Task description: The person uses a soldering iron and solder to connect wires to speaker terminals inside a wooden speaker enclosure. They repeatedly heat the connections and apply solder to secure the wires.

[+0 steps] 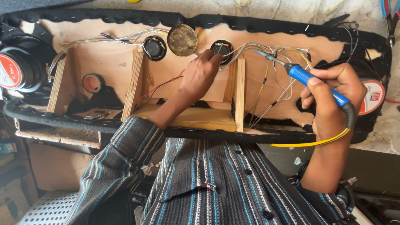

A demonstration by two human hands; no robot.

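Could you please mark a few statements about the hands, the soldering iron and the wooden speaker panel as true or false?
1. The right hand holds a blue-handled soldering iron. True.
2. The left hand rests on the roll of black tape. False: it reaches the small round speaker; the tape lies apart.
3. The iron's cord is yellow. True.
4. The iron's tip touches the left hand. False: it is apart, among the wires.
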